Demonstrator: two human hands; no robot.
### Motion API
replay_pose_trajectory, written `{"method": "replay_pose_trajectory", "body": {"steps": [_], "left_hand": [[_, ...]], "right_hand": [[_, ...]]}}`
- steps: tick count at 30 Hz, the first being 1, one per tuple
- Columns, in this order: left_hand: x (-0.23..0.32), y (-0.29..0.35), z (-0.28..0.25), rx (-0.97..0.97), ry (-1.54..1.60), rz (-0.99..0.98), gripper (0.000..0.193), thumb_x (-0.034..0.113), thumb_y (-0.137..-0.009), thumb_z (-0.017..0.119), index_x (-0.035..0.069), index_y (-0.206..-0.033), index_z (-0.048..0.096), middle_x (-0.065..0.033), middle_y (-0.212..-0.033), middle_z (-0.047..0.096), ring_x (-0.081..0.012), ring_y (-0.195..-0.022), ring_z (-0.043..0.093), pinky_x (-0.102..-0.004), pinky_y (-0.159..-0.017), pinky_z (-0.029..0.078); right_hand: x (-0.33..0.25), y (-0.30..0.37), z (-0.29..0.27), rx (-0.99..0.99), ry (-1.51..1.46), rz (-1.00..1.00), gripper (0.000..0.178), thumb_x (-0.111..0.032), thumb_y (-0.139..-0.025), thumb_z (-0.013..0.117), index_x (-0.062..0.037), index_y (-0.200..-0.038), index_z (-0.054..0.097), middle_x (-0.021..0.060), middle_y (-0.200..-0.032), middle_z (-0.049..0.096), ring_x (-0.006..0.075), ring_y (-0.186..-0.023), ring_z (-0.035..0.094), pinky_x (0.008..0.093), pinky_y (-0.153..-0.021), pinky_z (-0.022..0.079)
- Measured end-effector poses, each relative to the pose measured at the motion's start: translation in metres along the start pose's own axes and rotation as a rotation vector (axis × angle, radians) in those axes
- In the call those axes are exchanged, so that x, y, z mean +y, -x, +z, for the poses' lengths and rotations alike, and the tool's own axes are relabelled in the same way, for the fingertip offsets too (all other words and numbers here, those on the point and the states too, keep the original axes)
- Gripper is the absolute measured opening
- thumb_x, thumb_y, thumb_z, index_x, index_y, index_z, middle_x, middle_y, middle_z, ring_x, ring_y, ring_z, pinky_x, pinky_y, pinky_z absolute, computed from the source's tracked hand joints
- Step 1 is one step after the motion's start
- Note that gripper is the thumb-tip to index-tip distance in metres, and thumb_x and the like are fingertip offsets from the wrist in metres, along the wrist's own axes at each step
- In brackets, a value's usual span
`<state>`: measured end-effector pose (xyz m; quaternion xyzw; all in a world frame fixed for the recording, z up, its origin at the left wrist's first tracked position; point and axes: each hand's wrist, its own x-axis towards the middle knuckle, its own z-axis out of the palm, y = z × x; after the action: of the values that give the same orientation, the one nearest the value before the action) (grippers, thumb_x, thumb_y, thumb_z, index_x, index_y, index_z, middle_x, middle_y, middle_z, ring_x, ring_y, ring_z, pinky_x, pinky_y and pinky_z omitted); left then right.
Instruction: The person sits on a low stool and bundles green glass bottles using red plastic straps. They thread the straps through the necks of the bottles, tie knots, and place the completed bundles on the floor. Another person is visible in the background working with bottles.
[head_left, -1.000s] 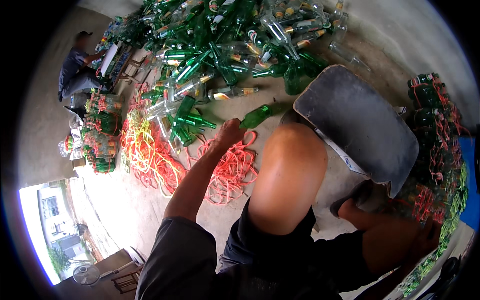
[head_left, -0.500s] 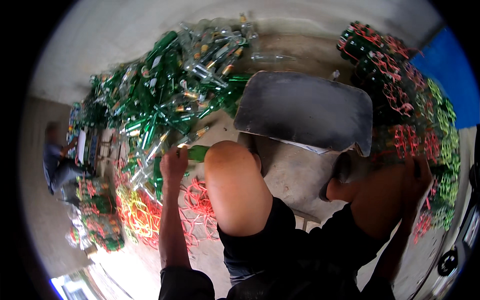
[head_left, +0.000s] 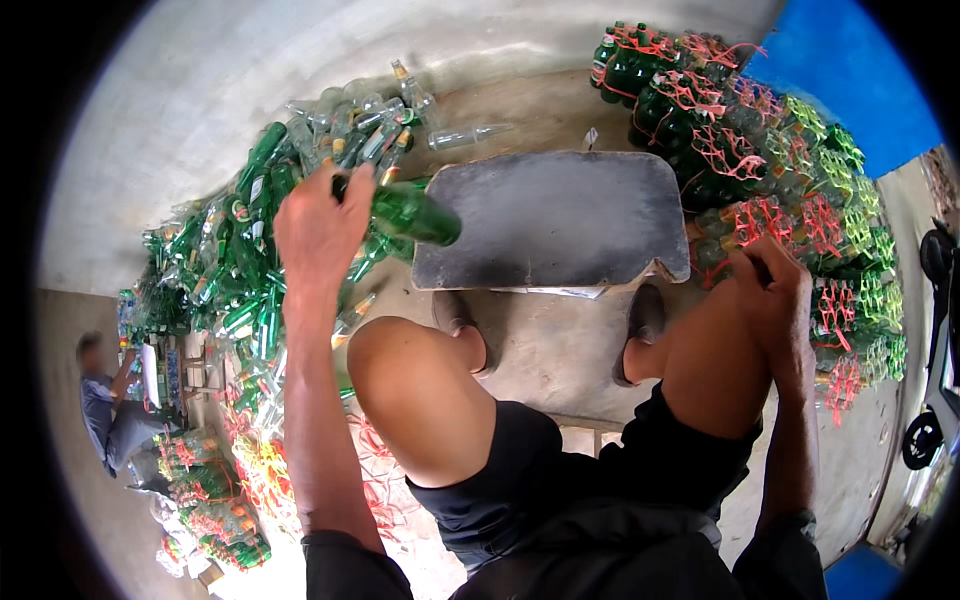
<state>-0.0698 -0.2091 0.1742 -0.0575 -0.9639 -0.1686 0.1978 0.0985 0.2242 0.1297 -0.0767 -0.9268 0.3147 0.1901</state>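
Note:
My left hand (head_left: 322, 225) is closed around the neck of a green glass bottle (head_left: 417, 214). The bottle is tilted, its base pointing right over the left edge of a dark worn board (head_left: 550, 220) that lies flat in front of my knees. By my right knee is my right hand (head_left: 775, 295), its fingers curled; whether anything is inside them is hidden. A large heap of loose green and clear bottles (head_left: 262, 200) lies on the floor beyond and to the left of my left hand.
Bundled bottles tied with red and green plastic straps (head_left: 740, 150) are stacked at the right. Loose red and yellow straps (head_left: 265, 475) lie at the left, near more tied bundles (head_left: 200, 490). A person (head_left: 110, 405) sits at the far left. A motorbike (head_left: 930, 390) stands far right.
My left hand has come up and forward with the green bottle, from beside my left knee to the board's left edge. My right hand has shifted inward. The whole view has turned.

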Motion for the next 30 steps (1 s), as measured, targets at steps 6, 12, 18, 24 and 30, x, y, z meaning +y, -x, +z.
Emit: {"method": "replay_pose_trajectory", "body": {"steps": [6, 12, 18, 24, 30], "left_hand": [[0.067, -0.042, 0.060, -0.163, -0.017, 0.112, 0.047, 0.047, -0.093, 0.067, 0.001, -0.088, 0.076, -0.0217, -0.080, 0.073, -0.0410, -0.077, 0.072, -0.0489, -0.075, 0.056], [0.127, -0.052, 0.087, -0.240, -0.017, 0.209, 0.049, 0.049, -0.089, 0.070, 0.001, -0.083, 0.074, -0.0237, -0.083, 0.074, -0.0437, -0.082, 0.073, -0.0514, -0.078, 0.058], [0.140, -0.030, 0.121, -0.111, 0.113, 0.268, 0.048, 0.047, -0.088, 0.071, 0.000, -0.077, 0.071, -0.0229, -0.075, 0.071, -0.0443, -0.074, 0.072, -0.0515, -0.070, 0.058], [0.146, -0.023, 0.144, -0.077, 0.198, 0.307, 0.045, 0.043, -0.090, 0.071, 0.001, -0.073, 0.069, -0.0222, -0.066, 0.067, -0.0437, -0.065, 0.070, -0.0508, -0.061, 0.057], [0.150, -0.029, 0.152, -0.107, 0.211, 0.293, 0.043, 0.042, -0.092, 0.071, 0.001, -0.077, 0.070, -0.0210, -0.071, 0.070, -0.0428, -0.069, 0.071, -0.0505, -0.064, 0.057]], "right_hand": [[-0.022, -0.027, 0.011, -0.168, -0.058, -0.097, 0.013, -0.003, -0.087, 0.074, 0.0000, -0.098, 0.068, 0.0123, -0.075, 0.063, 0.0213, -0.065, 0.060, 0.0343, -0.064, 0.050], [-0.041, -0.092, 0.063, -0.377, -0.084, -0.233, 0.036, -0.019, -0.084, 0.077, -0.0039, -0.115, 0.067, 0.0199, -0.086, 0.072, 0.0369, -0.080, 0.072, 0.0447, -0.071, 0.054], [-0.058, -0.122, 0.119, -0.408, -0.158, -0.212, 0.043, -0.027, -0.081, 0.080, -0.0041, -0.114, 0.067, 0.0203, -0.087, 0.073, 0.0390, -0.082, 0.072, 0.0452, -0.072, 0.055], [-0.020, -0.136, 0.181, -0.310, -0.256, -0.294, 0.038, -0.030, -0.077, 0.082, -0.0024, -0.100, 0.070, 0.0240, -0.087, 0.071, 0.0440, -0.083, 0.069, 0.0480, -0.073, 0.055], [-0.007, -0.147, 0.193, -0.244, -0.137, -0.297, 0.035, -0.031, -0.076, 0.083, -0.0018, -0.092, 0.070, 0.0224, -0.084, 0.071, 0.0444, -0.081, 0.069, 0.0486, -0.072, 0.055]]}}
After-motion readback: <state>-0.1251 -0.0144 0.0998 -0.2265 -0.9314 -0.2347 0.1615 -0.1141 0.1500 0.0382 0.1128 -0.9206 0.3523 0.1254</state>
